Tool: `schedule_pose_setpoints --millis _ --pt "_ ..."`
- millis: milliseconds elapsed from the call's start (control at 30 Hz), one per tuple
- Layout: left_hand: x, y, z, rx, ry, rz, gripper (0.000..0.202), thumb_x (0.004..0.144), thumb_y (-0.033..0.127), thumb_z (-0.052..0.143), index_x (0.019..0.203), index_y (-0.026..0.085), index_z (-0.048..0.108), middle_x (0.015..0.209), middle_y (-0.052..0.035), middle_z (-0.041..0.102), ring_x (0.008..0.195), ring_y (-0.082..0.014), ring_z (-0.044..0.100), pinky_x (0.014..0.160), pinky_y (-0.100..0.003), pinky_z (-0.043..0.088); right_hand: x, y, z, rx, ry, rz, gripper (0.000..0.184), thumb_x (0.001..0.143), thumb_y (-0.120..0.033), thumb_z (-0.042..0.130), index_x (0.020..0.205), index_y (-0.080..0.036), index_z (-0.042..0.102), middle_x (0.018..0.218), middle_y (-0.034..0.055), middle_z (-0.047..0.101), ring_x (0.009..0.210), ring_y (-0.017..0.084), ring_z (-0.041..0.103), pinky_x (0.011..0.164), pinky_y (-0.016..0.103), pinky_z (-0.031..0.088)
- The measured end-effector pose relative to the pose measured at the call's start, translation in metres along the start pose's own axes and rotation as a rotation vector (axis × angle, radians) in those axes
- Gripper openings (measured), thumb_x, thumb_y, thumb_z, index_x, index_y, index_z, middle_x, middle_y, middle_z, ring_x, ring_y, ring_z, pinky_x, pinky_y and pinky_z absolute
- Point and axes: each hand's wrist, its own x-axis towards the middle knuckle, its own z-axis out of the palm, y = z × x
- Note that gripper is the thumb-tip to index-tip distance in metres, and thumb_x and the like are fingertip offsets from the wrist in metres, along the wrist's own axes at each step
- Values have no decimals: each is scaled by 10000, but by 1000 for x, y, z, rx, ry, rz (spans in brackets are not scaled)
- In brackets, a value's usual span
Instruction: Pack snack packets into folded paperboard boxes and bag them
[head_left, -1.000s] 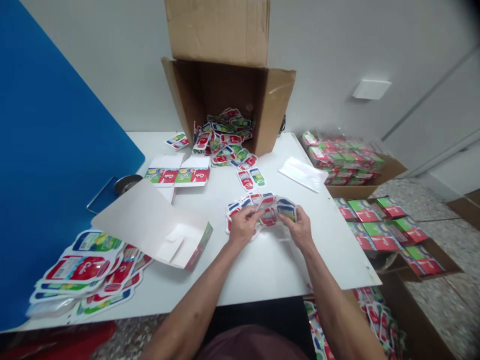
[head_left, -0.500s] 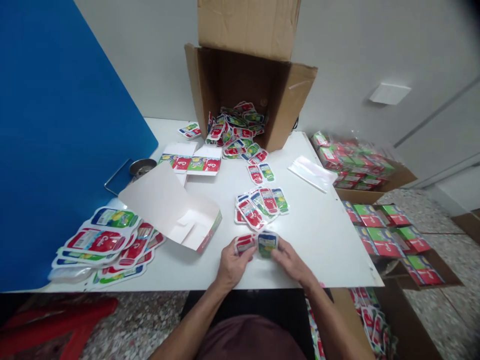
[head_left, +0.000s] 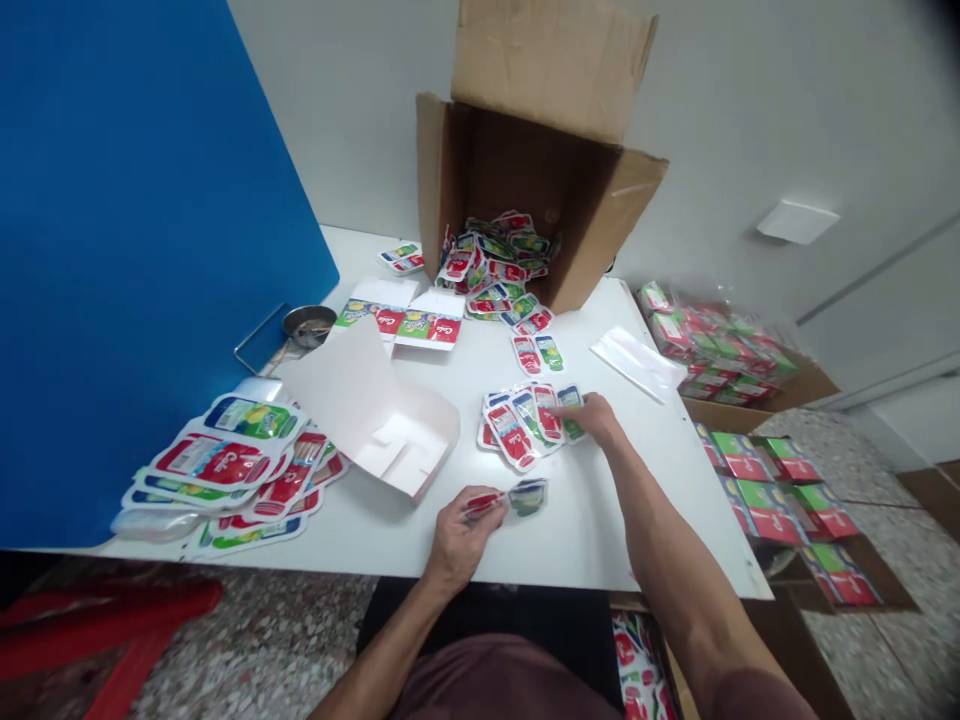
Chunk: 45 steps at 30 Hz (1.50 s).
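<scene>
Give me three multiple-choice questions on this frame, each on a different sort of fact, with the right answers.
1. Where is the open cardboard box that is spilling printed pieces?
A) On the floor
B) At the far end of the white table
C) Inside another box

2. What colour is the tall board left of the table?
A) Red
B) White
C) Blue

3. What is the left hand doing?
A) Pinching a red-printed piece
B) Pressing on a box flap
C) Hanging empty below the table

Answers:
1. B, the box sits at the table's far end.
2. C, the board shows solid blue.
3. A, its fingers grip the piece above the tabletop.
</scene>
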Motion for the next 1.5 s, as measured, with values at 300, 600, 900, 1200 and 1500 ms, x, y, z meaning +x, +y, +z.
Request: schedule_pose_setpoints --millis 300,600,900,1200,1500 --pt "0 -1 -5 11 -64 -4 277 822 403 811 944 157 774 881 -78 788 778 -208 743 746 -312 632 -48 4 -37 448 -127 -88 497 674 -583 826 934 -201 643 829 33 757 687 192 692 659 315 551" --pt "-3 6 -5 30 -78 -12 240 838 372 795 933 155 757 842 -68 777 754 -193 717 744 -304 601 -79 -34 20 73 -203 -336 308 882 -426 659 1072 -186 695 1042 97 756 968 268 696 879 412 554" --pt "-2 -4 -2 58 -41 143 180 882 346 755 945 177 758 1131 -99 722 1009 -229 715 899 -348 609 -72 -28 62 -237 69 -308 310 846 -331 670 1115 -180 642 1237 152 644 1182 320 571 1003 433 463" --pt "2 -4 5 93 17 170 181 871 359 761 953 198 778 1566 -131 504 1356 -308 577 1060 -418 562 -48 -24 50 -258 -13 -246 465 708 -405 838 1085 -199 661 1156 125 690 1081 304 645 882 362 488" --pt "2 -6 5 123 21 162 187 881 350 747 987 201 783 1556 -131 532 1342 -315 595 1035 -425 579 -42 -32 51 -213 -55 -192 476 623 -364 862 1010 -191 644 937 79 702 846 270 649 708 340 475"
